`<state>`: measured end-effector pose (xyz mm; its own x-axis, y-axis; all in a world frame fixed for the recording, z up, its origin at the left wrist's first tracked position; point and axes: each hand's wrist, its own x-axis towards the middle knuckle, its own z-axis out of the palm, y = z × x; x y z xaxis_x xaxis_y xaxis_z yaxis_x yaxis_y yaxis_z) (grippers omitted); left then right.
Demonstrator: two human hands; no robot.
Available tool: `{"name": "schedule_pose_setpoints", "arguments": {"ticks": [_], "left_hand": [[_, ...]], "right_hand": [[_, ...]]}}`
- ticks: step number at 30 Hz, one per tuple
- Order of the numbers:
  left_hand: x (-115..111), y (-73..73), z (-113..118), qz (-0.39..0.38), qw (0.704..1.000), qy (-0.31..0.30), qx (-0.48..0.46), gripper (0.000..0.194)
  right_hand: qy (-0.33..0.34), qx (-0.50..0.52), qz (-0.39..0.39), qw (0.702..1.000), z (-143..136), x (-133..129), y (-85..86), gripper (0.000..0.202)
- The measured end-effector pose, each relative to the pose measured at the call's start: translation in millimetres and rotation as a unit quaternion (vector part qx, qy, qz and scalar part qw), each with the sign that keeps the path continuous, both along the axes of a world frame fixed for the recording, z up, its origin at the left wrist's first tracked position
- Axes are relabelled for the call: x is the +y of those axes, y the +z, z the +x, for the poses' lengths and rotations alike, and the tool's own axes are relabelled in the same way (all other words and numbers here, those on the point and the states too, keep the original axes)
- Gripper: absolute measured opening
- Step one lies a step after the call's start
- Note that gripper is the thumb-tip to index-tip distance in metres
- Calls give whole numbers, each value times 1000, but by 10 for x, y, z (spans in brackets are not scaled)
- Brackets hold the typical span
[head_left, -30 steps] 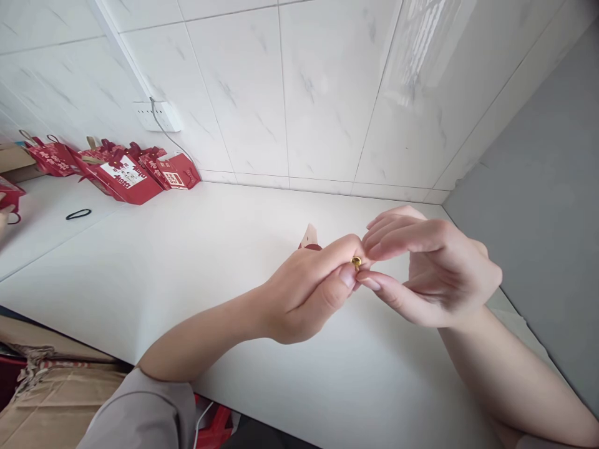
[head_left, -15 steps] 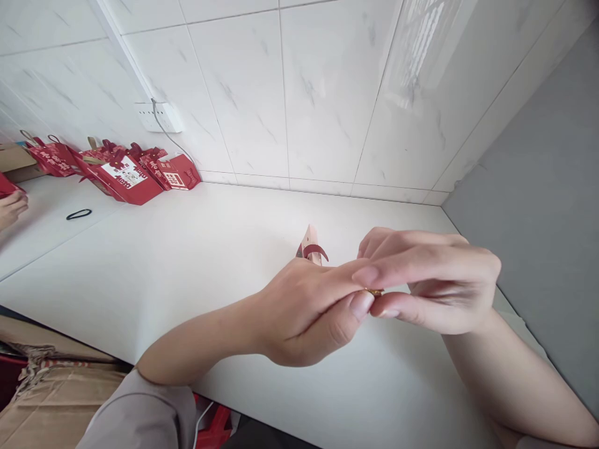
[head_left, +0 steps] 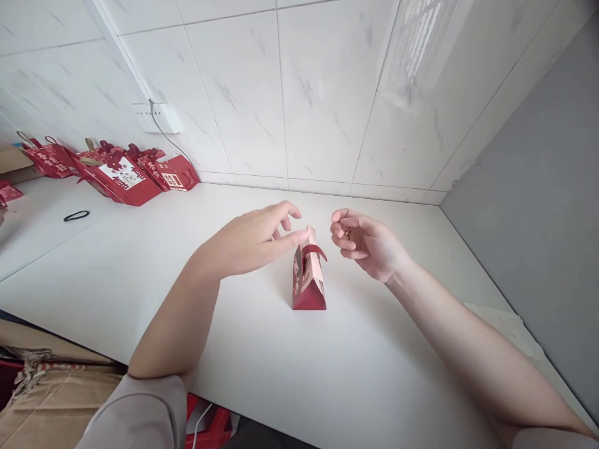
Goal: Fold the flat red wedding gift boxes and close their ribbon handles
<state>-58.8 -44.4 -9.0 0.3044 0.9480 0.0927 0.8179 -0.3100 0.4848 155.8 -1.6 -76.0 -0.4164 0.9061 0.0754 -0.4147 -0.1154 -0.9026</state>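
Observation:
A small red and pink folded box (head_left: 312,295) stands upright on the white table (head_left: 243,349), with a dark red strap (head_left: 316,251) curving over its top. My left hand (head_left: 259,240) is at the left of the box's top, fingers apart, its thumb tip at or just in front of the top edge. To the right of the box, my right hand (head_left: 365,242) hovers with curled fingers around a tiny gold piece (head_left: 347,232).
Several red gift boxes (head_left: 135,181) stand at the back left below a wall socket (head_left: 159,118) with a grey cable. A black loop (head_left: 76,216) lies nearer. Cardboard (head_left: 60,399) is at the lower left. A grey panel (head_left: 538,187) borders the right side.
My hands have separated and moved back toward the box, the left one opening. The gold piece, formerly between both hands, is now in my right hand. The box is more visible.

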Motion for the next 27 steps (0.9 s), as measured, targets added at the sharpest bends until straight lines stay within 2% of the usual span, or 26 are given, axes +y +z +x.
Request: {"name": "schedule_pose_setpoints", "arguments": {"ticks": [2, 4, 6, 9, 12, 14, 16, 18, 19, 22, 24, 25, 27], "left_hand": [[66, -41, -27, -37, 997, -9, 74, 45], [109, -97, -12, -72, 989, -43, 123, 41], [142, -151, 28, -91, 983, -74, 143, 34], [185, -194, 71, -94, 983, -95, 127, 29], [221, -163, 39, -103, 989, -79, 78, 26], [235, -109, -23, -106, 992, -50, 38, 23], [242, -50, -97, -101, 995, -26, -1, 21], [249, -4, -158, -77, 996, -14, -43, 22], [252, 11, -179, -57, 996, -11, -63, 23], [261, 30, -185, 5, 993, -3, -117, 23], [258, 31, -151, 28, 989, 2, -145, 20], [252, 33, -129, 32, 987, 2, -158, 19], [232, 41, -91, 32, 985, -3, -169, 18]], "right_hand": [[37, -10, -68, 997, -29, 98, -91, 3], [49, -40, -80, 995, -71, 130, -158, 4], [49, -81, -60, 994, -118, 114, -196, 8], [48, -127, -21, 991, -164, 82, -226, 14], [40, -163, 39, 985, -151, 104, -250, 28], [52, -200, 112, 972, -106, 135, -253, 38], [104, -250, 204, 941, -43, 152, -237, 45], [155, -317, 296, 887, 18, 144, -211, 50], [157, -357, 338, 857, 41, 131, -198, 53], [68, -480, 445, 753, 67, 79, -178, 53], [10, -527, 497, 690, 61, 57, -176, 48], [-2, -534, 515, 670, 57, 53, -174, 45], [-6, -524, 533, 665, 61, 52, -157, 40]]}}
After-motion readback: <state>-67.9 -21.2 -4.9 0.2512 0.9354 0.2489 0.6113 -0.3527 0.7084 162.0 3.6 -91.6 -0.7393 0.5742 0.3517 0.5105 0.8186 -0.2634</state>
